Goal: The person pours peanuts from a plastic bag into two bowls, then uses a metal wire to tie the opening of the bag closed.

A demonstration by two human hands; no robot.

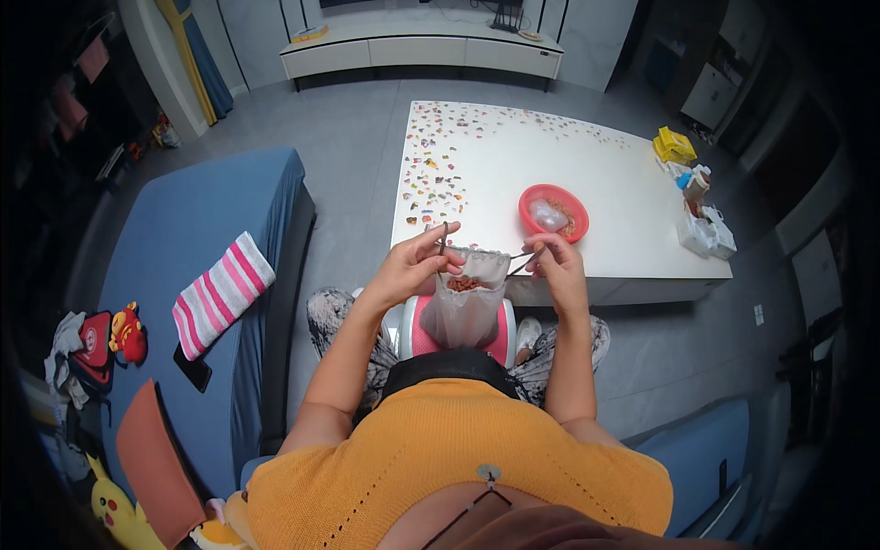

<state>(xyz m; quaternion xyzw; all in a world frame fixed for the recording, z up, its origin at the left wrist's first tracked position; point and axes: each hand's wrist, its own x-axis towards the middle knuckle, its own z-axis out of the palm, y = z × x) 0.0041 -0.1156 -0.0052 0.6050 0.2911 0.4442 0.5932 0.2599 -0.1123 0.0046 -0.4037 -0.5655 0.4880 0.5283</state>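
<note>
I hold a small grey drawstring pouch (466, 307) up in front of me, above my lap and the pink stool (502, 341) between my knees. My left hand (414, 266) pinches the dark drawstring (444, 238) at the pouch's left rim, fingers clenched on the cord, which loops up over my thumb. My right hand (553, 264) grips the cord on the right side the same way, pulled taut away from the gathered mouth. Reddish-brown pieces (464, 284) sit inside the pouch, near the top.

Just beyond my hands stands a white low table (623, 197). A red round bowl (554, 212) rests on it near my right hand, with a clear bag and brownish bits inside. Small colourful stickers (438, 165) scatter across the table's left part. At its far right corner sit 2 yellow boxes (675, 145), and nearer, white packets (706, 234) in a cluster.

To my left, on the blue sofa (183, 238), a pink-and-white striped towel (223, 291) lies beside a black phone (192, 368).
</note>
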